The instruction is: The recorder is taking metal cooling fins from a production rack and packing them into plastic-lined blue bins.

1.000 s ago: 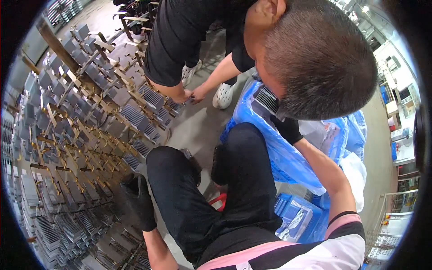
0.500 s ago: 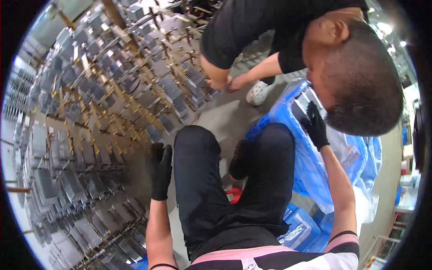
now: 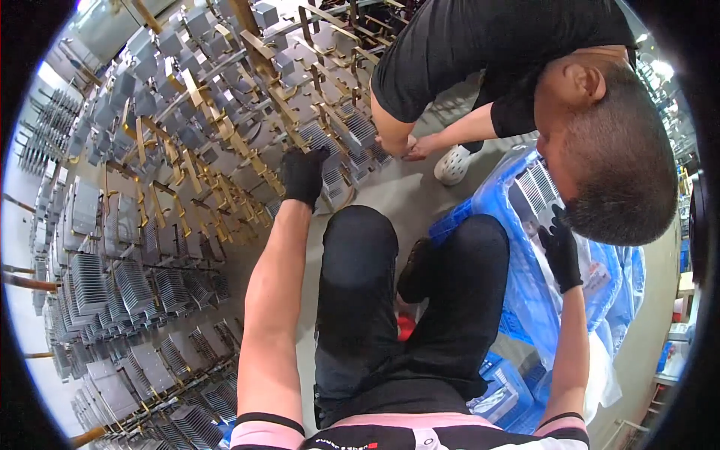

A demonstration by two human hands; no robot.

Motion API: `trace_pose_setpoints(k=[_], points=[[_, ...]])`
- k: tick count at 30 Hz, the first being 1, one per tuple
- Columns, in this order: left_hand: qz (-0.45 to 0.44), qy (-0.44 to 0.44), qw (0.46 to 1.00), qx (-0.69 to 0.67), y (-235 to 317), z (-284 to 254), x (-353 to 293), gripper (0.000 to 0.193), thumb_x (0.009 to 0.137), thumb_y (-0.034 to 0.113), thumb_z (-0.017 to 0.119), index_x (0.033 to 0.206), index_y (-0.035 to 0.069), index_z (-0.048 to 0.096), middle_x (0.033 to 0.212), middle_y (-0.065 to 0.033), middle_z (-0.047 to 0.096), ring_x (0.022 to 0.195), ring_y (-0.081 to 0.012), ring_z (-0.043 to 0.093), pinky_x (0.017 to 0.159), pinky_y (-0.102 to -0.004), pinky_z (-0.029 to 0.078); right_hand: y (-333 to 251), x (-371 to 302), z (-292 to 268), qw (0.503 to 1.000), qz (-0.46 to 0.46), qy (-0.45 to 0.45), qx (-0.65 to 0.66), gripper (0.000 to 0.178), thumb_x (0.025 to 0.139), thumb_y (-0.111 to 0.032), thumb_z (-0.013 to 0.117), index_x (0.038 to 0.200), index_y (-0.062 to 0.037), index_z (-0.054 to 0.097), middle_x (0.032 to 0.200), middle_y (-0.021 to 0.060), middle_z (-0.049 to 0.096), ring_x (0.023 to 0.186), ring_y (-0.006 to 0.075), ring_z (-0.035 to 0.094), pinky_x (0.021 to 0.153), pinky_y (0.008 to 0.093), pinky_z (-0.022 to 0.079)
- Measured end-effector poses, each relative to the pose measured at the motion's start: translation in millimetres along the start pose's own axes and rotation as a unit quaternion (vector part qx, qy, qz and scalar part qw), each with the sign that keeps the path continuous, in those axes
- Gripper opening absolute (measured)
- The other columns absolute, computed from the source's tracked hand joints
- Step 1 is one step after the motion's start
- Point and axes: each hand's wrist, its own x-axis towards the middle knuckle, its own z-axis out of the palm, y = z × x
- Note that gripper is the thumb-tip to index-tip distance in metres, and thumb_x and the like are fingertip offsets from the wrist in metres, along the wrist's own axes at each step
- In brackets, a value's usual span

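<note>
My left hand, in a black glove, is raised at the hanging rack just below a grey finned heat sink. Its thumb stands apart from the fingers, whose tips are partly hidden, and nothing shows in it. My right hand, also gloved in black, is over a blue crate lined with a blue plastic bag. Its fingers are spread beside a silver finned heat sink lying in the bag; whether they touch it, I cannot tell.
Brass-coloured hooks and rows of hanging heat sinks fill the left side. A co-worker in a black shirt bends in from the upper right, hands together by the rack. Another blue crate stands near my right leg.
My left hand has moved up and forward from beside my knee to the hanging heat sinks. My right hand has drawn back slightly from the heat sink in the bag. The view has shifted left.
</note>
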Motion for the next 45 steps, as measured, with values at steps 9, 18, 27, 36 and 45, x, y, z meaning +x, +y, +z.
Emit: trace_pose_setpoints(k=[9,18,27,36,45], points=[[-0.014,0.007,0.992,0.127,0,30,3,0.069,0.064,0.048,0.082,0.097,-0.011,0.066,0.099,-0.0295,0.067,0.093,-0.0426,0.064,0.082,-0.0411,0.052,-49,-24,-17,0.942,0.186,0.132,0.248,0.028,0.093,-0.019,0.064,0.114,-0.0014,0.062,0.09,0.0144,0.062,0.081,0.0264,0.06,0.07,0.0391,0.047],[-0.097,-0.061,0.969,-0.217,-23,25,-3,0.057,0.079,0.034,0.078,0.109,-0.012,0.063,0.094,-0.0154,0.067,0.07,-0.0228,0.06,0.064,-0.0353,0.048,-134,-52,-62,0.922,0.131,0.225,0.287,0.041,0.09,-0.014,0.066,0.126,-0.0003,0.054,0.123,0.0188,0.059,0.114,0.0296,0.057,0.099,0.0379,0.044],[0.109,0.174,0.969,0.135,-120,8,29,0.034,0.085,0.02,0.071,0.111,-0.001,0.067,0.079,-0.0065,0.065,0.061,-0.0187,0.056,0.056,-0.037,0.044,-216,-51,-73,0.951,-0.057,0.151,0.265,0.042,0.081,-0.004,0.067,0.123,-0.002,0.06,0.121,0.0199,0.062,0.116,0.0357,0.057,0.103,0.0411,0.041],[0.239,-0.07,0.968,-0.012,-99,-22,-7,0.04,0.085,0.012,0.059,0.124,0.008,0.064,0.106,-0.0075,0.069,0.086,-0.0216,0.061,0.074,-0.0383,0.047,-247,-46,-67,0.943,-0.112,0.086,0.3,0.042,0.082,-0.012,0.069,0.122,-0.002,0.061,0.117,0.0209,0.064,0.113,0.039,0.059,0.101,0.043,0.043],[0.08,-0.114,0.974,-0.179,41,-76,-96,0.034,0.092,0.011,0.054,0.125,0.006,0.063,0.11,-0.0115,0.066,0.103,-0.0194,0.058,0.088,-0.0316,0.044,-252,-32,-95,0.922,-0.097,0.034,0.372,0.057,0.085,-0.026,0.07,0.132,0.0008,0.051,0.122,0.0206,0.06,0.112,0.0335,0.06,0.095,0.0421,0.047]])
